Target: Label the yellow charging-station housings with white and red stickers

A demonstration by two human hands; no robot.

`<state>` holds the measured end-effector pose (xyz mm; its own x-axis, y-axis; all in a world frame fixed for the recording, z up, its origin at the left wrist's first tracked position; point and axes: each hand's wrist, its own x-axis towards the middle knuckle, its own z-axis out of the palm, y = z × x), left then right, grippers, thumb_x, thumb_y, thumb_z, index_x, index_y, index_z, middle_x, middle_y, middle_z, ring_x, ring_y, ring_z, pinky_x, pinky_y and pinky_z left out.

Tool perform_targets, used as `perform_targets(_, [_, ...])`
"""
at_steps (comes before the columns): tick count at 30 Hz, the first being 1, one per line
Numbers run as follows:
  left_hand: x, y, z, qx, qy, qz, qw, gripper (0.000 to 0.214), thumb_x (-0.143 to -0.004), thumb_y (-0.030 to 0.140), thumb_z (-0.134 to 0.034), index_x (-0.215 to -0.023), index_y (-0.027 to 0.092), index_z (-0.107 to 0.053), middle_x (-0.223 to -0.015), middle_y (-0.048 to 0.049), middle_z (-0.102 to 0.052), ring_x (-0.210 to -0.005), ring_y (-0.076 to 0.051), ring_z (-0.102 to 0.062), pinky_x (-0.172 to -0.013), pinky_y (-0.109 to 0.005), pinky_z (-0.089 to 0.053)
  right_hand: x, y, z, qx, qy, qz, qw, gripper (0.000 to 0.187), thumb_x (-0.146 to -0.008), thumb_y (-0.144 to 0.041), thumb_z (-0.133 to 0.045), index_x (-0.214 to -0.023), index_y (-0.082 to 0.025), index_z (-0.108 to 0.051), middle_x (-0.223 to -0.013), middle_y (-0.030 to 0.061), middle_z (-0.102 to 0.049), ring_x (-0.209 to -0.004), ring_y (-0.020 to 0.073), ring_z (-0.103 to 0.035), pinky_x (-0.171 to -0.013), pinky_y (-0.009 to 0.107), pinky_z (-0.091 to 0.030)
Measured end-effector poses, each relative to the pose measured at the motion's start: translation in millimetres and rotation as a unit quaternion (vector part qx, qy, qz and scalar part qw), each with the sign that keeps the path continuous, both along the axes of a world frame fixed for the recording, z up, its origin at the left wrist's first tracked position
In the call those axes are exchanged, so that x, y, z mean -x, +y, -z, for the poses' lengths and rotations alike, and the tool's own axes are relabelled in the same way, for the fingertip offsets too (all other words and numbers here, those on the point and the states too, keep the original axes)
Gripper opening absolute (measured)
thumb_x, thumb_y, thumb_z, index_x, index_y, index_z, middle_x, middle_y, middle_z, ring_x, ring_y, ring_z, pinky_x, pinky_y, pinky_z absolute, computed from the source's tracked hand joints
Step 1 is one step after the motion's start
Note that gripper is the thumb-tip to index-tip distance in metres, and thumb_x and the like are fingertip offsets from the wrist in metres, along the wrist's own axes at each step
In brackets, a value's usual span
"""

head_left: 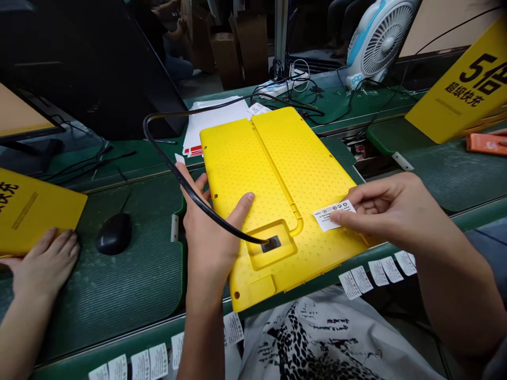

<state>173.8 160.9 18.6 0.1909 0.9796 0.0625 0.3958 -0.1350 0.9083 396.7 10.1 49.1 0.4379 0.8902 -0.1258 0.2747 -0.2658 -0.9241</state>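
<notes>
A flat yellow plastic panel (pixel 237 163), dotted with small bumps, lies tilted in front of me. A black cable (pixel 190 190) is plugged into its recessed square and loops back over my left wrist. My left hand (pixel 209 232) grips the panel's left edge, thumb on top and fingers along the side. What looks like a small white piece of label sticks up at its index fingertip. My right hand (pixel 380 206) pinches a printed white label (pixel 330 215) between thumb and fingers, over the panel's right part. Whether the label touches the panel I cannot tell.
More labels (pixel 356 279) hang along the bench's front edge. At left, another person's hand (pixel 47 258) rests by a yellow panel (pixel 35 206), near a black mouse (pixel 114 234). White papers (pixel 209 126), a power strip (pixel 281 84) and a fan (pixel 382 42) stand behind.
</notes>
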Motion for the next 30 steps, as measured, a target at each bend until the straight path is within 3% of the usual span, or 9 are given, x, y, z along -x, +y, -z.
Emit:
perform_targets(16, [0.5,1.0,1.6,-0.002,-0.002,0.003,1.0,0.128,-0.072,0.038,-0.087,-0.17,0.029,-0.005,-0.163,-0.0153,-0.043,-0.144,-0.038,-0.051,-0.116,-0.058,-0.05,-0.9,-1.5,0.8,0.002,0.021,0.001,1.0,0.021,-0.07,-0.031,-0.09,-0.064,-0.017,-0.075,-0.056,0.0001,-0.055,-0.05,0.0074,-0.045,-0.041,0.014,-0.027])
perform_targets(26, [-0.9,-0.4,-1.1,0.001,-0.001,0.001,1.0,0.13,-0.072,0.038,-0.088,-0.17,0.022,-0.003,-0.163,-0.0176,-0.042,-0.145,-0.039,-0.05,-0.117,-0.059,-0.049,0.6,-1.2,-0.6,0.0,0.025,-0.007,1.0,0.018,-0.07,-0.027,-0.09,-0.065,-0.017,-0.075,-0.055,-0.001,-0.055,-0.048,0.0058,-0.043,-0.04,0.014,-0.024])
perform_targets(30, [-0.5,0.0,-0.4,0.002,0.0,-0.003,1.0,0.127,-0.072,0.037,-0.088,-0.17,0.028,-0.008,-0.163,-0.0152,-0.043,-0.145,-0.039,-0.05,-0.117,-0.06,-0.048,0.6,-0.6,-0.9,-0.007,0.012,-0.008,1.0,0.02,-0.071,-0.027,-0.089,-0.063,-0.018,-0.074,-0.055,-0.0013,-0.055,-0.048,0.0063,-0.043,-0.039,0.015,-0.025])
